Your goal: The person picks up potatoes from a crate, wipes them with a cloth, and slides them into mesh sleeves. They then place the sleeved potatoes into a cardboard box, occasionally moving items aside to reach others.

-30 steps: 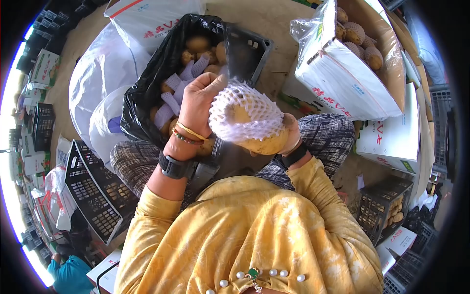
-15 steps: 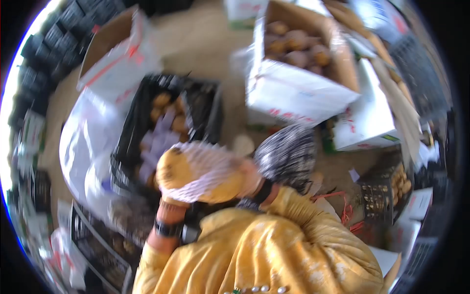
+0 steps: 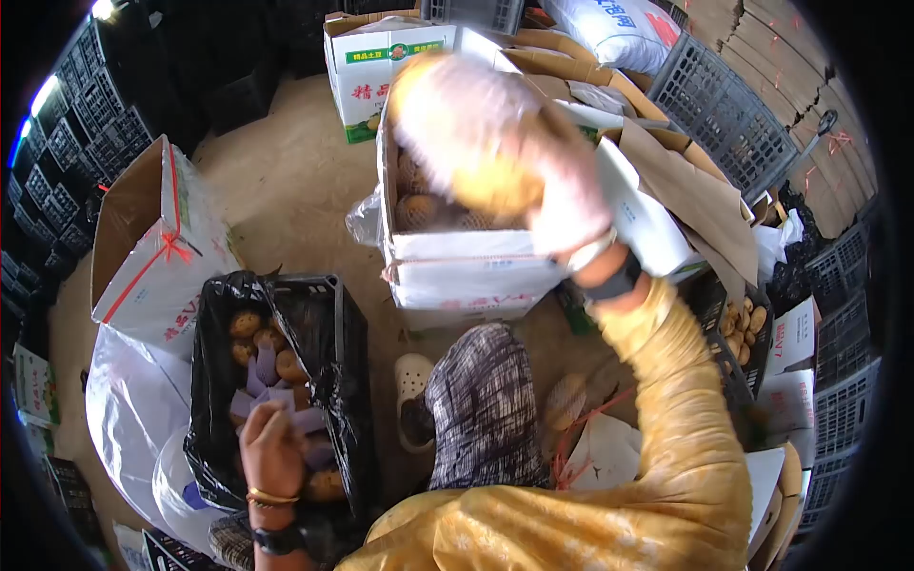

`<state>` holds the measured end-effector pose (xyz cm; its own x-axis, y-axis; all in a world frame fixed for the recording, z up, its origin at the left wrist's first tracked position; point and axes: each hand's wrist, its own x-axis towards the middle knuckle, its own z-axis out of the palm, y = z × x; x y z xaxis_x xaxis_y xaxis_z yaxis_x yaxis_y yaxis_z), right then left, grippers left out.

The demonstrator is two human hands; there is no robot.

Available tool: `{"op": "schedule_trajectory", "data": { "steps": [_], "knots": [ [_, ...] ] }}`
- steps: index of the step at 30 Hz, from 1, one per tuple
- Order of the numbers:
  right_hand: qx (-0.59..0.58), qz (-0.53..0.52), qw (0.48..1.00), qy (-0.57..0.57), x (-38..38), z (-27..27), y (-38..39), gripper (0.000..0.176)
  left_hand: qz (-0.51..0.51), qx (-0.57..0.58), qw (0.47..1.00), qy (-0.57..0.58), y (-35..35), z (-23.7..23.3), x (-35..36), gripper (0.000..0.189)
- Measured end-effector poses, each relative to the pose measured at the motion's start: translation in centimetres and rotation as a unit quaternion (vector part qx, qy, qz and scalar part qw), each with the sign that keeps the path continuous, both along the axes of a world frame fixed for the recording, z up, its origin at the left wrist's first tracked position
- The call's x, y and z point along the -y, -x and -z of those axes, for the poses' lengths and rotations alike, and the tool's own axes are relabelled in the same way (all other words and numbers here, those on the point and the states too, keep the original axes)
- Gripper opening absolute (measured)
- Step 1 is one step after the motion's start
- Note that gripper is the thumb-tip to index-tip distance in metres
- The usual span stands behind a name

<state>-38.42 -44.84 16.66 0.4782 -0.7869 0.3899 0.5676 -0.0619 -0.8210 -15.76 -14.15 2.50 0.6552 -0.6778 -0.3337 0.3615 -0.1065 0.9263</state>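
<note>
My right hand (image 3: 571, 195), blurred by motion, holds a large potato (image 3: 486, 143) partly wrapped in a pale foam net. It is above a white cardboard box (image 3: 466, 276) with netted potatoes (image 3: 416, 211) inside. At the lower left, my left hand (image 3: 273, 449) reaches into a crate lined with a black bag (image 3: 224, 381). Its fingers are curled together at the lilac foam nets (image 3: 271, 395); what they pinch is too small to make out. Bare potatoes (image 3: 245, 324) lie around the nets in that crate.
An open carton (image 3: 152, 257) with a red tie stands at the left, above clear plastic (image 3: 133, 390). More cartons (image 3: 381, 71), a grey crate (image 3: 721, 109) and a white sack (image 3: 614, 33) are at the back. A crate of small potatoes (image 3: 741, 333) sits right.
Both hands were together around the netted potato. My right hand has carried it up over the white box; my left has let go and moved down into the black-lined crate. The view has shifted.
</note>
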Motion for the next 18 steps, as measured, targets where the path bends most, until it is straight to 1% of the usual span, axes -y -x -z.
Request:
{"op": "schedule_trajectory", "data": {
  "steps": [1,2,3,4,6,7,8,9,10,11,12,13,14,15,16,17,18],
  "knots": [
    [-0.016,0.073,0.994,0.083,3.4,-1.0,-0.3,0.058,-0.031,-0.032,0.999,0.018,-1.7,0.6,-0.8,0.009],
    [-0.064,0.19,0.967,0.158,6.3,-1.7,-0.9,0.069,-0.051,-0.013,0.999,-0.001,-3.0,0.8,-1.4,0.009],
    [-0.12,0.289,0.909,0.274,12.2,-0.9,-1.1,0.075,-0.079,-0.038,0.996,0.017,-4.2,1.6,-2.1,0.009],
    [-0.164,0.329,0.876,0.311,16.3,-0.7,-1.3,0.074,-0.078,-0.044,0.995,0.031,-5.6,2.6,-3.0,0.008],
    [-0.209,0.362,0.84,0.346,19.2,-0.3,-2.2,0.074,-0.082,-0.054,0.994,0.041,-7.1,4.6,-4.4,0.008],
    [-0.411,0.446,0.704,0.371,19.2,0.0,-2.9,0.072,-0.106,-0.059,0.992,0.045,-7.5,5.4,-4.7,0.009],
    [-0.584,0.498,0.521,0.373,19.6,0.5,-3.7,0.07,-0.131,-0.064,0.988,0.047,-8.0,6.1,-4.9,0.009],
    [-0.569,0.514,0.464,0.443,22.6,4.6,-4.0,0.068,-0.136,-0.065,0.988,0.043,-8.3,6.6,-4.5,0.009],
    [-0.708,0.41,0.415,0.398,23.5,7.4,-4.6,0.069,-0.144,-0.069,0.987,0.034,-8.2,7.2,-4.2,0.01],
    [-0.702,0.366,0.392,0.468,31.8,16.9,-3.4,0.068,-0.151,-0.074,0.985,0.025,-7.9,7.4,-4.0,0.01],
    [-0.807,0.287,0.379,0.351,26.6,15.0,-5.6,0.061,-0.155,-0.079,0.985,0.01,-7.3,6.7,-2.8,0.008],
    [-0.802,0.299,0.4,0.328,30.2,17.0,-5.7,0.065,-0.163,-0.078,0.984,0.011,-8.2,7.0,-2.1,0.008],
    [-0.795,0.311,0.421,0.305,33.4,18.6,-6.0,0.069,-0.138,-0.055,0.989,-0.009,-8.6,7.4,-2.1,0.007],
    [-0.813,0.225,0.43,0.322,30.1,14.1,-6.2,0.072,-0.109,-0.036,0.993,-0.033,-8.7,7.7,-2.6,0.007],
    [-0.822,0.205,0.43,0.313,29.9,13.5,-6.3,0.078,-0.06,-0.018,0.996,-0.065,-9.7,8.2,-2.9,0.013],
    [-0.821,0.21,0.424,0.319,29.8,13.2,-6.3,0.078,-0.061,-0.022,0.996,-0.057,-11.3,10.4,-3.4,0.013],
    [-0.836,0.202,0.414,0.299,29.4,13.2,-6.2,0.079,-0.008,0.165,0.976,-0.139,-13.0,14.1,-4.3,0.021]
  ]
}}
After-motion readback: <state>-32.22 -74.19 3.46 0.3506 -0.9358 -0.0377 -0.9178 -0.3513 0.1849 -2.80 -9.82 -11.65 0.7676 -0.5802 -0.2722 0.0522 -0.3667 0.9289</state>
